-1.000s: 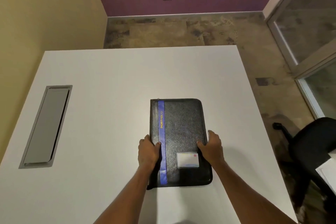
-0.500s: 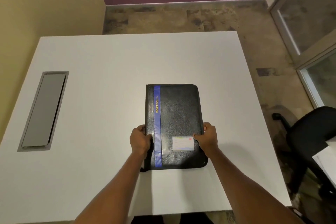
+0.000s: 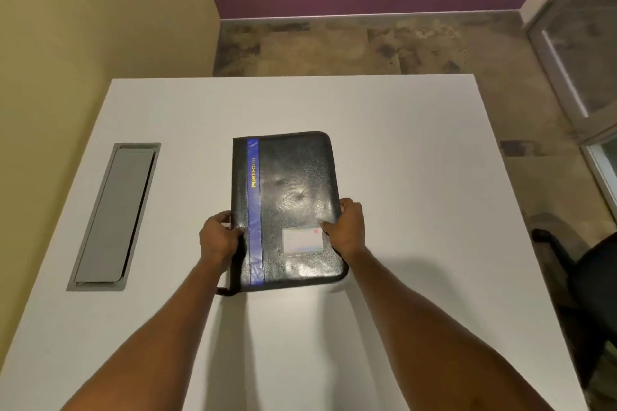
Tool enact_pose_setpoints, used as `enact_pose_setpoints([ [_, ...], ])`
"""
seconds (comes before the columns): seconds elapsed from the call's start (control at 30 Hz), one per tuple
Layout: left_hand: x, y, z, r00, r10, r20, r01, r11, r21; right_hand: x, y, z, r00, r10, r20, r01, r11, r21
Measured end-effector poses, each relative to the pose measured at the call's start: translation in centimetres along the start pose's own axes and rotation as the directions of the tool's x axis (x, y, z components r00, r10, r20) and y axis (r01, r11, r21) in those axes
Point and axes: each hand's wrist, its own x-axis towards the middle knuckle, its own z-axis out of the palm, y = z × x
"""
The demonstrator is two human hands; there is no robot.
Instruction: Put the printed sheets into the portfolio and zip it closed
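both hands are gripping the closed black portfolio (image 3: pixel 293 197) above the white tabletop (image 3: pixel 417 177): left hand (image 3: pixel 218 240) clasping its spine edge, right hand (image 3: pixel 347 230) clasping the opposite edge.

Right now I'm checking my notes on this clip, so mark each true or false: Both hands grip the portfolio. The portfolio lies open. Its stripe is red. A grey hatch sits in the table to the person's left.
1. Both hands grip the portfolio: true, left hand and right hand hold its side edges.
2. The portfolio lies open: false, it is shut.
3. Its stripe is red: false, blue.
4. A grey hatch sits in the table to the person's left: true.
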Motion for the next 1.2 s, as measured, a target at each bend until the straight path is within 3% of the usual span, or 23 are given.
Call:
enact_pose_setpoints([
  [0.37, 7.8, 0.1, -2.3, 1.0, -0.029, 0.011, 0.029, 1.0, 0.001, 3.3, -3.8, 6.3, 0.992, 0.125, 0.005, -0.125, 0.992, 0.002],
  [0.63, 7.2, 1.1, -1.6, 1.0, -0.013, -0.009, 0.015, 0.99, 0.142, 2.9, -4.2, 6.5, 0.992, 0.106, 0.067, -0.098, 0.989, -0.11],
  [0.83, 4.6, 1.2, -0.2, 0.993, 0.117, -0.028, -0.105, 0.954, 0.28, 0.3, -4.8, 4.4, 0.998, 0.05, 0.039, -0.042, 0.982, -0.187],
  [0.97, 1.2, -0.1, 1.8, 0.95, 0.31, -0.022, -0.278, 0.879, 0.388, -1.9, -3.4, 2.4, 0.998, -0.039, 0.058, 0.053, 0.966, -0.254],
  [1.07, -2.1, -0.7, 4.0, 0.919, 0.39, 0.046, -0.369, 0.816, 0.446, -2.9, -0.7, 0.9, 0.986, -0.136, 0.098, 0.163, 0.911, -0.378],
  [1.2, -6.8, 0.8, 7.2, 0.897, 0.423, 0.128, -0.437, 0.808, 0.394, -4.0, 2.5, -2.6, 0.964, -0.192, 0.183, 0.262, 0.802, -0.537],
])
